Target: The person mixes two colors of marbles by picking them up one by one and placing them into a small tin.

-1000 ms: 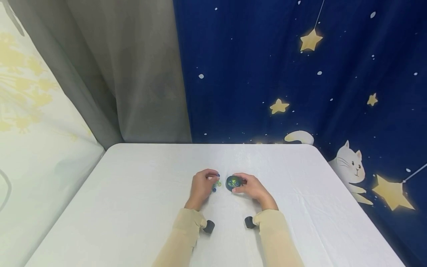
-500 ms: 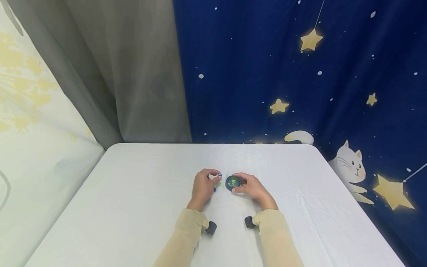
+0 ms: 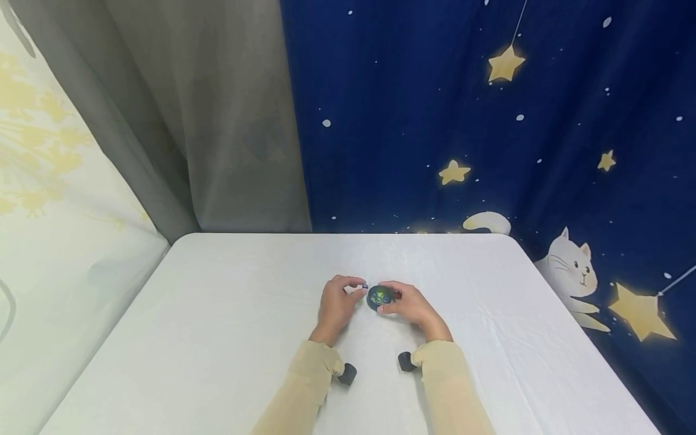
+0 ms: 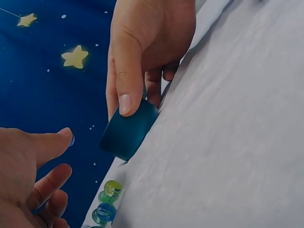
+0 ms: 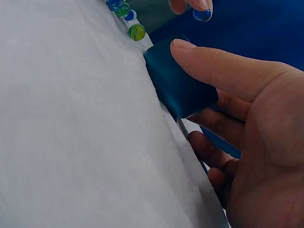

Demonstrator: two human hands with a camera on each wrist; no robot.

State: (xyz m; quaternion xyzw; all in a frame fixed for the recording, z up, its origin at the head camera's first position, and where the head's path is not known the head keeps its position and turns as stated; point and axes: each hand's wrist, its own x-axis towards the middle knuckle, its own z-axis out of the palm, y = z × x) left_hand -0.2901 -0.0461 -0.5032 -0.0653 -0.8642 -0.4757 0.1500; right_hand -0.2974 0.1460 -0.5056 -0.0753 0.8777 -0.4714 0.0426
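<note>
Small round cup [image 3: 380, 296], dark teal, smooth matte wall, sits on the desk [image 3: 217, 314] near its middle; desk covered in white cloth with a fine weave and faint creases. Right hand [image 3: 411, 307] grips the cup, thumb flat on the near wall, other fingers [image 5: 209, 152] curled round the far side. Glass marbles inside the cup show blue and green from the head view. Left hand [image 3: 337, 300] pinches one blue glass marble [image 5: 202, 14] between thumb and forefinger, held just beside the cup's rim, above the desk. A loose cluster of marbles [image 4: 105, 204], glossy, clear with green, yellow and blue swirls, lies on the cloth just left of the cup. Against a second ago: left hand has shifted right, closer to the cup, carrying the marble from above the cluster; right hand and cup unchanged
</note>
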